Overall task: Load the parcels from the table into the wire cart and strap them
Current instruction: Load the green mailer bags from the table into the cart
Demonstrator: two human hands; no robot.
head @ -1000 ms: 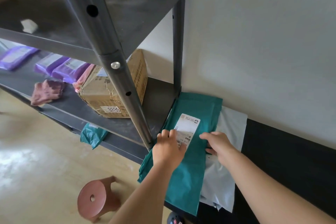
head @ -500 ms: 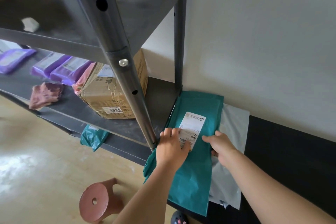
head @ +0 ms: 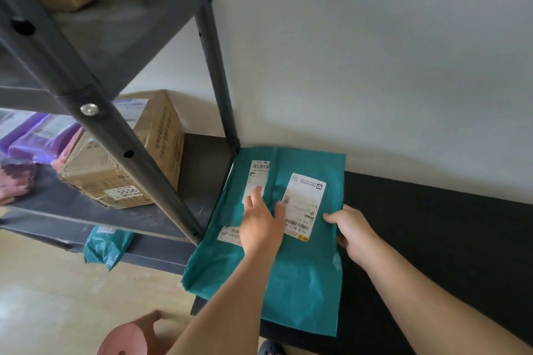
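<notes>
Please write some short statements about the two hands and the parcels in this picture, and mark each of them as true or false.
1. The right hand grips the edge of the right teal parcel. True.
2. The left hand is closed in a fist. False: its fingers are straight and rest on the left teal parcel.
3. A cardboard box labelled 5556 stands on the grey shelf. True.
4. Both of these parcels lie on the floor. False: they lie on the black table.

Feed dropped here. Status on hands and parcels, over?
Left hand flat on lower teal parcel. Right hand grips top teal parcel edge. Shelf post close at left.
</notes>
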